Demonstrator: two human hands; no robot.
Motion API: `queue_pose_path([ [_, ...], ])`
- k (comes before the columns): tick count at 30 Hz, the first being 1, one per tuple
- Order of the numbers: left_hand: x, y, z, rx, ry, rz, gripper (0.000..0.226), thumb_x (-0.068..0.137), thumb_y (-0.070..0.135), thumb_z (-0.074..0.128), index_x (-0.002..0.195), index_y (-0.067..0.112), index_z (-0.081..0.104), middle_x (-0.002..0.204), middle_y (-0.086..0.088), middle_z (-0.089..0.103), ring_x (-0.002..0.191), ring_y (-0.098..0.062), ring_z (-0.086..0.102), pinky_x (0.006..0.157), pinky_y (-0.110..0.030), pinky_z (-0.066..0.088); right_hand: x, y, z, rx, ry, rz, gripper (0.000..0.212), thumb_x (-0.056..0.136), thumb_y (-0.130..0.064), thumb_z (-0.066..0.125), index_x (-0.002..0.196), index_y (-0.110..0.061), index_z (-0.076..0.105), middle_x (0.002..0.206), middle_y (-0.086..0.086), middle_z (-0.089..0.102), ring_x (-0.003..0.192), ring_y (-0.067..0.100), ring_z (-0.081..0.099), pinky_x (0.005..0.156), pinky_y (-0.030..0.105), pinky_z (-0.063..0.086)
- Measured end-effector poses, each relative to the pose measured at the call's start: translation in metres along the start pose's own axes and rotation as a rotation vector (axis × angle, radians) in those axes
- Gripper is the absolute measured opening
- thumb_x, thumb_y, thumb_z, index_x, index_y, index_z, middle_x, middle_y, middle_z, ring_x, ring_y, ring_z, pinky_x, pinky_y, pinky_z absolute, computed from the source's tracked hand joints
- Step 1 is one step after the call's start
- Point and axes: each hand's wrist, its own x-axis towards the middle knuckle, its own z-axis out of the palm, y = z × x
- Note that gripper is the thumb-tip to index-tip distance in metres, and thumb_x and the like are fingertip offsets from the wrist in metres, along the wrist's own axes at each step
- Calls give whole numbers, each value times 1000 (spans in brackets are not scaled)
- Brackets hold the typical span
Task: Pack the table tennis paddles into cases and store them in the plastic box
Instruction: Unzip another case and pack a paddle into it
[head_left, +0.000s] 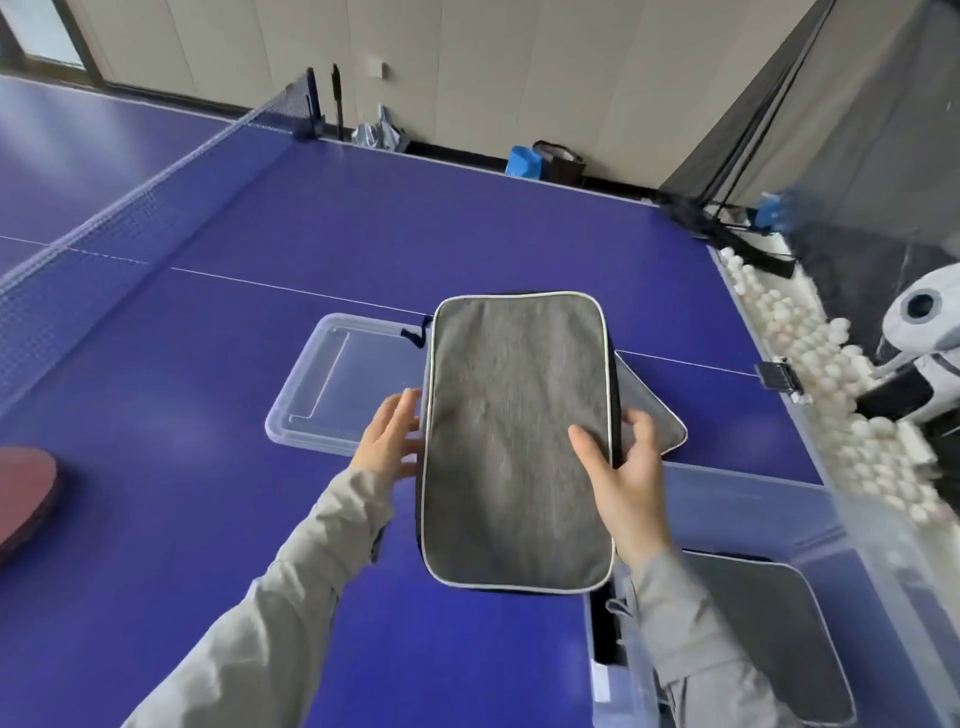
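Left hand (392, 436) laid with straight fingers against the left edge of a grey rectangular fabric case with white piping (514, 441), right edge gripped by right hand (623, 467), thumb on top, case held above blue table (208, 493), second grey case (657, 421) largely hidden behind it, red round paddle (26, 488) cut off far to its left, clear plastic box (737, 499) at its lower right.

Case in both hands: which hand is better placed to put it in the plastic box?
Right. The right hand grips the case by its right edge, and the box lies below that side; the left hand only touches the left edge.
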Motion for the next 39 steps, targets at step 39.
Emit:
queue_pose_path([
  [39, -131, 25, -265, 1262, 36, 902, 43, 81, 51, 44, 119, 29, 45, 96, 15, 71, 76, -7, 69, 53, -17, 52, -100, -92, 192, -339, -416, -151, 16, 81, -2, 65, 70, -13, 61, 61, -4, 64, 59, 11, 62, 58, 19, 48],
])
